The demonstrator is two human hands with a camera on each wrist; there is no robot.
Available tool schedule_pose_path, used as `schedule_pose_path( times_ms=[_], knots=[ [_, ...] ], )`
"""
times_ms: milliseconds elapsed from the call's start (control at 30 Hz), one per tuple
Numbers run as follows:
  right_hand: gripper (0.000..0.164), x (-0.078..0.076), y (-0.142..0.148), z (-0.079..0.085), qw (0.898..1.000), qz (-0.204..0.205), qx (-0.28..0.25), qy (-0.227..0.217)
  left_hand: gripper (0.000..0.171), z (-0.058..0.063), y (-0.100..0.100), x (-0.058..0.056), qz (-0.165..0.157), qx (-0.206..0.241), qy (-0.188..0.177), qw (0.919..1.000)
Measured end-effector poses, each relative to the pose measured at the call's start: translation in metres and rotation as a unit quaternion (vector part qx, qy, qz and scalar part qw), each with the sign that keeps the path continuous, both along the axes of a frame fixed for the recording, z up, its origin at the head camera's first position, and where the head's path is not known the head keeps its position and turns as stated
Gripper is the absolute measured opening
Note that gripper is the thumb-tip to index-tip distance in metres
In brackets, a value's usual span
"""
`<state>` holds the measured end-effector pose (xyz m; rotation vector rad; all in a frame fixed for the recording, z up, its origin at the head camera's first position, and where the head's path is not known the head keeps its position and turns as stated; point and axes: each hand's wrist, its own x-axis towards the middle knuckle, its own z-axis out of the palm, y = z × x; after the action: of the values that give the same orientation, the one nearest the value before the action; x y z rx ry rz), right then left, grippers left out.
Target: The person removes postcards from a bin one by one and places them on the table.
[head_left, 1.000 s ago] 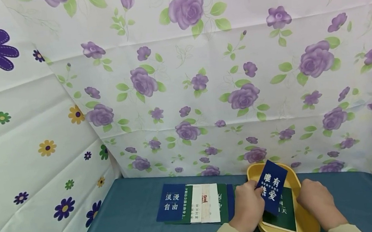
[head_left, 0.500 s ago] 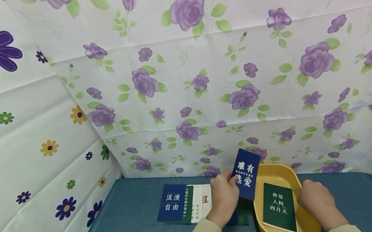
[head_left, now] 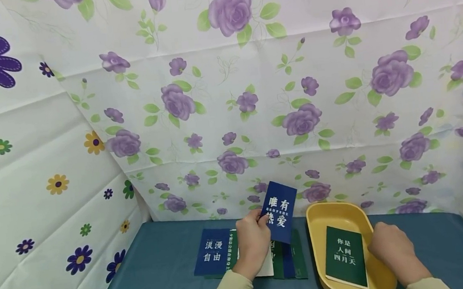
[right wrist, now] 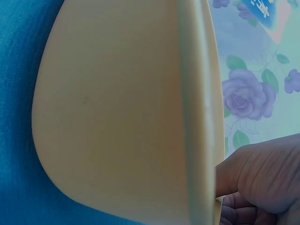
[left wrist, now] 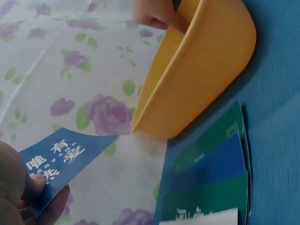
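My left hand (head_left: 252,242) pinches a blue booklet (head_left: 281,212) with white characters by its left edge, held up over a row of overlapping booklets. In the left wrist view the thumb lies on the face of the blue booklet (left wrist: 65,161). A yellow tray (head_left: 314,248) stands to the right, and a dark green booklet (head_left: 344,257) lies inside it. My right hand (head_left: 396,252) grips the tray's right rim; in the right wrist view the thumb goes over the rim of the tray (right wrist: 201,117).
The overlapping row on the blue-green table (head_left: 157,286) starts with a blue booklet (head_left: 212,253) at left and ends with a green one (head_left: 298,256) near the tray. A flowered cloth (head_left: 198,143) hangs right behind the table; another flowered sheet (head_left: 74,211) closes the left side.
My left hand has lifted the blue booklet out from over the tray and carried it left, above the row. The green booklet in the tray is uncovered. My right hand stays on the rim.
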<state>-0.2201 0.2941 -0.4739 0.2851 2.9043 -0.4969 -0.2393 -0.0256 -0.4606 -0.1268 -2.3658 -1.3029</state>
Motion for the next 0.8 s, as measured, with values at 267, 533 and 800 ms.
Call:
schedule_pose_path(
  times_ms=[267, 533, 800],
  knots=[
    [0.009, 0.000, 0.000, -0.001, 1.000, 0.002, -0.001, 0.003, 0.016, 0.001, -0.028, -0.002, 0.045, -0.028, 0.004, 0.9986],
    [0.009, 0.001, 0.001, 0.000, 1.000, 0.003, 0.002, 0.010, 0.015, 0.005, -0.060, -0.002, 0.094, -0.055, 0.033, 0.9934],
    [0.009, 0.002, 0.001, 0.000, 1.000, 0.003, 0.000, 0.008, 0.015, 0.000, -0.096, -0.002, 0.130, -0.064, 0.014, 0.9894]
  ],
)
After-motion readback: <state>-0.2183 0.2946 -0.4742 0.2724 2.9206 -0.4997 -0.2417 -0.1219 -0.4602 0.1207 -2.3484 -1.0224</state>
